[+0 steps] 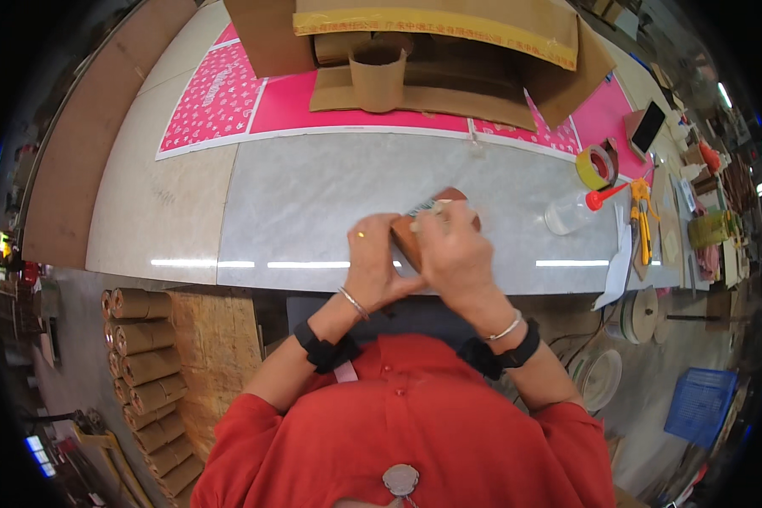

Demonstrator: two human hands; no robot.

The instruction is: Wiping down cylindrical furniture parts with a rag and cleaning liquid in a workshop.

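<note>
Over the front edge of the grey work surface (313,203), a blurred reddish-brown piece (406,241), shaped like a short tube or small box, is held tilted. My left hand (377,261) is closed against its left side, the thumb reaching under its near end. My right hand (459,254) is bent over its right side, with the fingers drawn together on top. Something pale and greenish shows at those fingertips, too smeared to name. The piece's far right end sticks out beyond my right fingers.
An open cardboard box (271,42) lies at the back, with a brown cardboard tube (378,80) at its flap. To the right are yellow tape (597,168), a red-tipped clear bottle (570,213), orange-handled pliers (641,199) and a phone (648,127). Rolls (148,339) are stacked at lower left.
</note>
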